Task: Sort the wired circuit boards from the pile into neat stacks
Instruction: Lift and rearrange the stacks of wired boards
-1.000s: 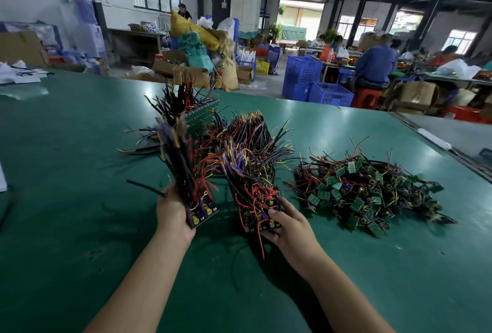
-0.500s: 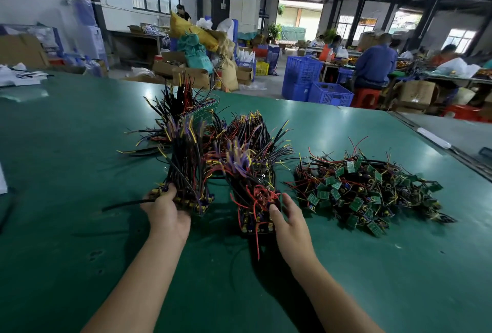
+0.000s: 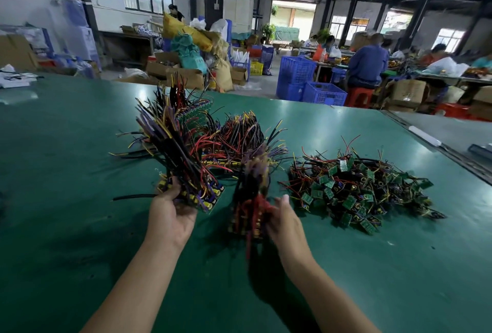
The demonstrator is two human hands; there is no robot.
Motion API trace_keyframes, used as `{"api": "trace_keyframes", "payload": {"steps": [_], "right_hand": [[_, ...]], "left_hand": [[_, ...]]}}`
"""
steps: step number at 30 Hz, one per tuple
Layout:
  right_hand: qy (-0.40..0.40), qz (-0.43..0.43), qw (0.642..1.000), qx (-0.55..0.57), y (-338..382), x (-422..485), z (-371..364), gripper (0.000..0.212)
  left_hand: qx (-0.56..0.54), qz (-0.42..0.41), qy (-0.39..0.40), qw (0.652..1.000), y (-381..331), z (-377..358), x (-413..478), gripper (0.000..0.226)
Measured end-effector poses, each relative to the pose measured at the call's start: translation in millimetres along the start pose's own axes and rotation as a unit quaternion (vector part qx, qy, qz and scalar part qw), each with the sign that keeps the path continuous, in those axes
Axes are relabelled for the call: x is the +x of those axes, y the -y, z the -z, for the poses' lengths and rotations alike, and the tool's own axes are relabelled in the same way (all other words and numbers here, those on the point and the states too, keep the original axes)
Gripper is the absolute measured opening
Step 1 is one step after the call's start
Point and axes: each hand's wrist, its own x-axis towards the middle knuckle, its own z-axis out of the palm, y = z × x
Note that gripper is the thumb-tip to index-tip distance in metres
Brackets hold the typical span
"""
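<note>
The left hand (image 3: 170, 216) clamps its fingers round a stack of dark-wired circuit boards (image 3: 183, 167). The blurred right hand (image 3: 286, 223) touches a red-wired stack (image 3: 249, 207); whether its fingers grip is unclear.

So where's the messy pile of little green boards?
In the head view, the loose pile lies on the green table, just right of the right hand and the blurred stack beside it.

Board pile (image 3: 356, 194) right on table (image 3: 66, 199); stacks (image 3: 234, 141) centre-back; left bundle (image 3: 183, 162), right bundle (image 3: 250, 207) before stacks
</note>
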Motion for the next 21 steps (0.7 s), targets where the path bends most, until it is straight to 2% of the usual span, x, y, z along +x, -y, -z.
{"api": "trace_keyframes", "payload": {"steps": [2,4,5,7,8,10,11,12,14,16,18,21], "right_hand": [[0.094,-0.046,0.993,0.063,2,2,-8,0.066],[0.152,-0.084,0.982,0.074,4,2,-14,0.070],[0.166,-0.090,0.980,0.065,4,2,-16,0.070],[0.180,-0.073,0.980,0.031,3,1,-17,0.065],[0.185,-0.055,0.981,0.017,1,0,-16,0.063],[0.198,-0.021,0.980,0.008,1,-5,-16,0.058],[0.201,-0.002,0.980,0.007,2,-8,-16,0.054],[0.201,0.026,0.979,0.002,3,-10,-16,0.051],[0.202,0.098,0.974,-0.025,5,-16,-16,0.055],[0.214,0.139,0.967,-0.006,7,-21,-17,0.068],[0.236,0.122,0.959,0.096,10,-25,-19,0.078],[0.254,0.093,0.937,0.220,16,-29,-20,0.074]], "left_hand": [[-0.007,0.000,0.021,1.000,-4,1,-1,0.030],[-0.002,-0.011,0.046,0.999,-11,1,-2,0.037],[0.001,-0.021,0.061,0.998,-16,0,-3,0.035],[-0.010,-0.043,0.090,0.995,-26,-1,-5,0.017],[-0.026,-0.048,0.119,0.991,-30,-3,-9,0.025],[-0.030,-0.043,0.175,0.983,-34,-5,-13,0.084],[-0.021,-0.036,0.205,0.978,-33,-6,-18,0.100],[0.000,-0.032,0.239,0.970,-31,-6,-23,0.103],[0.053,-0.035,0.283,0.957,-21,-11,-34,0.086],[0.104,-0.070,0.274,0.953,-6,-16,-40,0.061],[0.148,-0.123,0.235,0.953,9,-18,-45,0.041],[0.212,-0.229,0.256,0.915,23,-13,-47,0.023]]}}
